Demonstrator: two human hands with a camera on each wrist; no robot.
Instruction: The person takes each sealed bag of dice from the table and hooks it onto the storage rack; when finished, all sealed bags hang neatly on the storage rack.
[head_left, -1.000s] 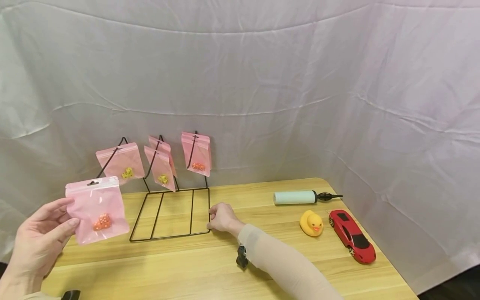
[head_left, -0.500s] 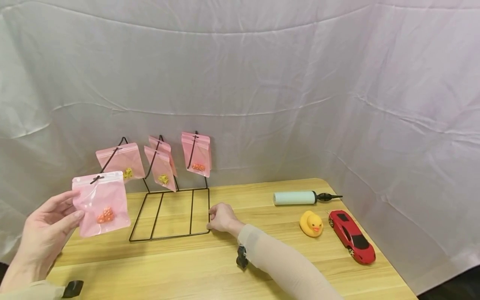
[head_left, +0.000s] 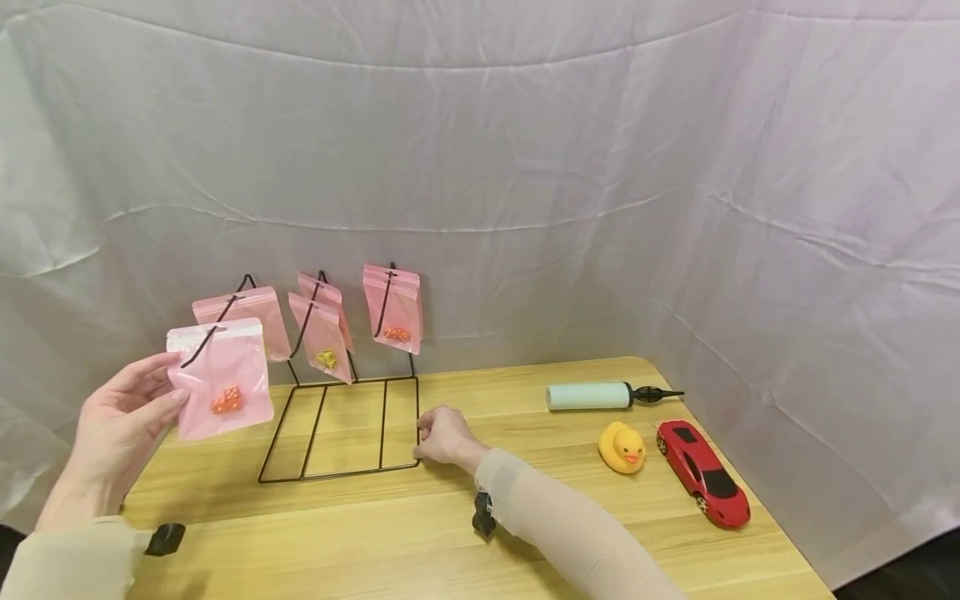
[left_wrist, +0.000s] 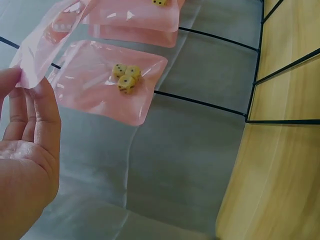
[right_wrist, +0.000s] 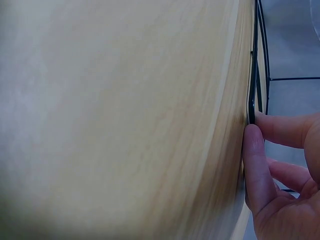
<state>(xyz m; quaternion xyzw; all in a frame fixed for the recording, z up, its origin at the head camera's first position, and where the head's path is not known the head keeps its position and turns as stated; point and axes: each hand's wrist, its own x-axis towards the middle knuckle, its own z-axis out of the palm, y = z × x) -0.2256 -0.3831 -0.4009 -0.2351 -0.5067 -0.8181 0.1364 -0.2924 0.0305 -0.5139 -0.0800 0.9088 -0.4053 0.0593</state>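
Observation:
My left hand (head_left: 116,429) pinches a pink zip bag (head_left: 243,367) of orange dice by its left edge. The front of the rack's left hook (head_left: 197,350) passes through the bag's hang hole. Right behind it on that hook hangs another pink bag (left_wrist: 95,92), whose yellow dice (left_wrist: 127,77) show in the left wrist view. In the head view the front bag hides most of those dice. My right hand (head_left: 448,435) holds the right side of the black wire rack (head_left: 384,425) near its front corner, thumb and fingertip at the wire in the right wrist view.
Pink bags hang on the middle hook (head_left: 303,329), the front one (head_left: 318,333) with yellow dice. The right hook carries a bag (head_left: 401,304) with orange dice. To the right lie a pale green hand pump (head_left: 588,396), a yellow rubber duck (head_left: 621,447) and a red toy car (head_left: 705,473).
My left hand has moved forward, up and right with the bag. The hook's end now comes through the hang hole and the bag sits further along it. My right hand stays put.

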